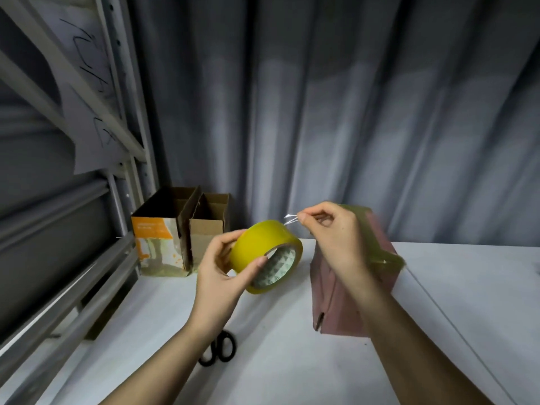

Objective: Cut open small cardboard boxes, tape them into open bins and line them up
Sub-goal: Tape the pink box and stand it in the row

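My left hand [222, 270] grips a yellow roll of packing tape [267, 254] above the white table [467, 287], thumb at its patterned core. My right hand [330, 229] pinches the loose clear tape end [290, 220] just off the top of the roll. Behind my right wrist stands a pink cardboard box [339, 302] with tape across its top edge. At the back left stand two open bins side by side: an orange-and-white printed one [155, 244] and a plain brown one [204, 229].
Black-handled scissors [222, 349] lie on the table under my left forearm, partly hidden. A grey metal rack [73, 258] runs along the left side. A grey curtain [350, 112] hangs behind the table.
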